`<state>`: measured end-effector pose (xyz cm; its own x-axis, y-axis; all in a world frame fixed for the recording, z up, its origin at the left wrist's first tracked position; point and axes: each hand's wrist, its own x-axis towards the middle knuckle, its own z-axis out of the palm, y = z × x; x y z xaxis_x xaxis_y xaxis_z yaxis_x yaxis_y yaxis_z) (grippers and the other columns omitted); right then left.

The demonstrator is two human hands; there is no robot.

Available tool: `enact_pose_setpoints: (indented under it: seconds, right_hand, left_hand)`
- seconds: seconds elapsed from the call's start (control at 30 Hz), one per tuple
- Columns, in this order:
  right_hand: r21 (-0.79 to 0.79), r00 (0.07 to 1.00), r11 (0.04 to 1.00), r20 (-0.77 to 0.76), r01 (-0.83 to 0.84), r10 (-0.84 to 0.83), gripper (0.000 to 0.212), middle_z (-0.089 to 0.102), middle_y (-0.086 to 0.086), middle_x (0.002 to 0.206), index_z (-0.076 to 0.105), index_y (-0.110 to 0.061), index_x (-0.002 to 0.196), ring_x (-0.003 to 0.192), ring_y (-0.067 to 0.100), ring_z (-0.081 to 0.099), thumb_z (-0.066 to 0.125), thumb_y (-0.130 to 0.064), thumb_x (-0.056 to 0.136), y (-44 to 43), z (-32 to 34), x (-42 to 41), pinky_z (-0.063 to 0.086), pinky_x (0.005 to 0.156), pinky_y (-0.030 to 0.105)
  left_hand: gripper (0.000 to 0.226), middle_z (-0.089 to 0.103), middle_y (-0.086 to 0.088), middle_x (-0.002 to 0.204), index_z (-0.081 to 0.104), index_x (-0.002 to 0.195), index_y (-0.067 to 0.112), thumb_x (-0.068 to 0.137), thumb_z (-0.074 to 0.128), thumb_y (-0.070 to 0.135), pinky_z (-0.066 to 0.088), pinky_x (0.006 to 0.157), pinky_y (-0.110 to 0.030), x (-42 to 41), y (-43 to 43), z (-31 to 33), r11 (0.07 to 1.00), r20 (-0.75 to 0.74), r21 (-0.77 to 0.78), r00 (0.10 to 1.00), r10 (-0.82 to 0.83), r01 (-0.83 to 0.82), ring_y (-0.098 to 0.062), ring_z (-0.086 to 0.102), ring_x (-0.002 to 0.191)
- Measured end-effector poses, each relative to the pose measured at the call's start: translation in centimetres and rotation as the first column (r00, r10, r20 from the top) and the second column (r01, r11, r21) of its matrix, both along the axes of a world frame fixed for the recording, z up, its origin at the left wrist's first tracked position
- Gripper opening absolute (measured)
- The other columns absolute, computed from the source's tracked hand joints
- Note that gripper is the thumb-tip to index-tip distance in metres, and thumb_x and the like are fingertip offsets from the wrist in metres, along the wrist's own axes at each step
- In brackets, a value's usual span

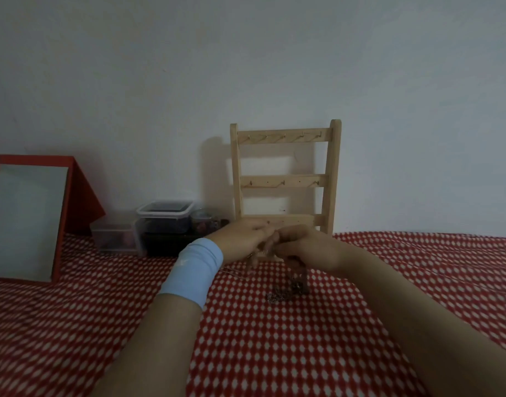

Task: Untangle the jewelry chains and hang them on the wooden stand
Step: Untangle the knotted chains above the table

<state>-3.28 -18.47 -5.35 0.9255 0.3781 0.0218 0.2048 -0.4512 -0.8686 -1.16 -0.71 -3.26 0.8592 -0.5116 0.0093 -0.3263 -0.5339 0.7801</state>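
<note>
A pale wooden stand [284,179] with rows of small hooks leans against the wall, all hooks bare. Just in front of its base my left hand [241,239] and my right hand [304,245] meet fingertip to fingertip above the cloth. Both pinch thin jewelry chains [296,277] that hang down from the fingers. The chains' lower ends lie in a small tangled heap [277,296] on the red cloth under my right hand. A light blue band wraps my left wrist. The pinch points themselves are blurred.
A red-and-white patterned cloth [103,325] covers the surface. A red-framed mirror [28,219] stands at the far left. Clear plastic boxes [163,222] and a small jar [203,222] sit by the wall, left of the stand.
</note>
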Motion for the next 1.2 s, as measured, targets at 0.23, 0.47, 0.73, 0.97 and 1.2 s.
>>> enact_pose_setpoints:
  seconds: [0.23, 0.47, 0.73, 0.97, 1.2]
  right_hand:
    - [-0.110, 0.982, 0.983, 0.135, 0.144, -0.129, 0.007, 0.076, 0.000, 0.081, 0.077, -0.012, 0.096, 0.064, 0.012, 0.067, 0.072, -0.016, 0.093, -0.5, -0.9, 0.9, 0.059, 0.065, 0.024]
    - [0.012, 0.936, 0.962, 0.227, 0.273, -0.268, 0.011, 0.075, -0.003, 0.078, 0.076, -0.013, 0.090, 0.064, 0.000, 0.068, 0.068, -0.009, 0.095, -0.9, -1.1, 1.4, 0.054, 0.062, 0.014]
    - [-0.065, 0.983, 0.983, 0.083, 0.170, -0.165, 0.018, 0.074, 0.002, 0.103, 0.075, -0.013, 0.110, 0.077, 0.002, 0.064, 0.062, -0.012, 0.097, -1.1, -0.3, 1.0, 0.047, 0.060, 0.009]
    - [0.096, 0.964, 0.975, 0.162, 0.199, -0.213, 0.008, 0.078, -0.006, 0.092, 0.079, -0.016, 0.095, 0.086, 0.003, 0.072, 0.073, -0.020, 0.092, -1.4, -0.9, 1.2, 0.050, 0.066, 0.007]
    - [0.019, 0.977, 0.985, 0.131, 0.169, -0.170, 0.013, 0.075, -0.009, 0.108, 0.077, -0.021, 0.105, 0.078, -0.009, 0.067, 0.070, -0.018, 0.095, -1.1, -0.6, 1.0, 0.047, 0.070, 0.010]
  left_hand:
    - [0.033, 0.065, 0.002, 0.081, 0.073, 0.093, 0.018, 0.095, 0.055, 0.046, 0.049, 0.059, -0.025, 0.5, 1.3, 0.0, 0.951, 0.128, 0.274, 0.986, 0.110, -0.142, -0.025, 0.065, 0.066]
    - [0.028, 0.069, -0.001, 0.102, 0.072, 0.095, 0.019, 0.101, 0.049, 0.031, 0.050, 0.079, -0.031, 1.4, 1.4, -0.7, 0.959, 0.224, 0.223, 0.967, 0.123, -0.174, -0.012, 0.061, 0.076]
    - [0.032, 0.067, 0.000, 0.105, 0.071, 0.084, 0.019, 0.100, 0.048, 0.034, 0.048, 0.094, -0.037, 1.5, 1.3, -0.3, 0.975, 0.292, 0.102, 0.943, 0.162, -0.199, -0.018, 0.062, 0.099]
    - [0.025, 0.071, 0.009, 0.107, 0.078, 0.102, 0.023, 0.090, 0.066, 0.040, 0.050, 0.085, -0.023, 0.5, 2.2, 0.5, 0.912, 0.076, 0.407, 0.997, 0.026, -0.055, -0.010, 0.062, 0.096]
    - [0.024, 0.065, -0.008, 0.110, 0.073, 0.097, 0.005, 0.089, 0.063, 0.024, 0.047, 0.093, -0.033, 0.9, 0.8, -0.3, 0.838, 0.061, 0.531, 0.992, 0.108, -0.124, -0.027, 0.060, 0.108]
